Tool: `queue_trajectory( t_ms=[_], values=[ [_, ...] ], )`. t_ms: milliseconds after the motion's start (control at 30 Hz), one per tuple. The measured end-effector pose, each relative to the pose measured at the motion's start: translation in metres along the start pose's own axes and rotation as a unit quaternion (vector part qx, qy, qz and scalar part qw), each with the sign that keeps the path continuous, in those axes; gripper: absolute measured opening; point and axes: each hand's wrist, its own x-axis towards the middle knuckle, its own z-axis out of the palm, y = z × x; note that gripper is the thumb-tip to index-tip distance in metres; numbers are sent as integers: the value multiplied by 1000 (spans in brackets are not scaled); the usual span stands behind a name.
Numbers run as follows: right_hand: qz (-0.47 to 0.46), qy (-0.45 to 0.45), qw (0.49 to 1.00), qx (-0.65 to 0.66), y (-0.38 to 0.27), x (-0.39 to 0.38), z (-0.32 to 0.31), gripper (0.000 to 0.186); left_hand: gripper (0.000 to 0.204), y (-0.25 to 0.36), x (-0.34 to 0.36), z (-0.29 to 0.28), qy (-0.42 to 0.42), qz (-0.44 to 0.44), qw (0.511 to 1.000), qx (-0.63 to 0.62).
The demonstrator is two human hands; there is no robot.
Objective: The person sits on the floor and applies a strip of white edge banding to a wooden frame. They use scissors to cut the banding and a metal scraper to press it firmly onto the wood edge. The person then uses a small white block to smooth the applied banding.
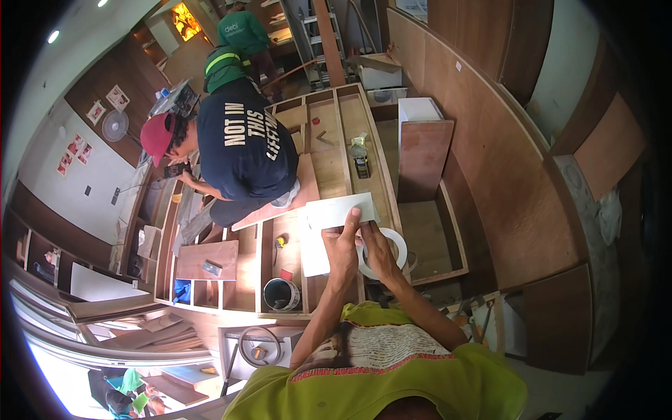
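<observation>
A small white rectangular panel (339, 208) is held up in front of me. My left hand (341, 248) grips its near edge, with the thumb lying on top. My right hand (378, 252) is closed at the same edge, farther right, its fingertips partly hidden. A white ring-shaped roll of strip (401, 253) shows around and behind my right hand; whether that hand also bears it cannot be made out. Below the panel, a longer white board (315, 255) lies across the wooden frame.
A large compartmented wooden frame (348, 143) spreads before me. On it are a bucket (281, 295), a clear container (360, 159) and a yellow tape measure (281, 241). A co-worker (245, 140) crouches on it with a power tool (177, 170). A white-sided box (424, 143) stands right.
</observation>
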Motion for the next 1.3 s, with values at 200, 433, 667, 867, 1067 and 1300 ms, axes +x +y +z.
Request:
queue_trajectory(
  t_ms=[200,433,667,867,1067,1300],
  values=[
    [-9,9,1000,26,4,1,-3,42,18,3,-1,3,-7,-21,1000,3],
    [-25,11,999,36,12,4,-8,41,28,-2,-1,10,-7,3,1000,26],
    [-21,13,999,33,11,3,-13,41,28,-5,-1,15,-11,7,1000,19],
    [-18,9,999,35,5,2,-15,42,28,-4,-3,18,-11,5,1000,24],
    [-26,4,999,46,6,3,-16,43,27,-7,-2,17,-8,2,1000,27],
    [-22,10,999,43,4,4,-17,42,26,-10,0,19,-5,6,999,31]
  ],
)
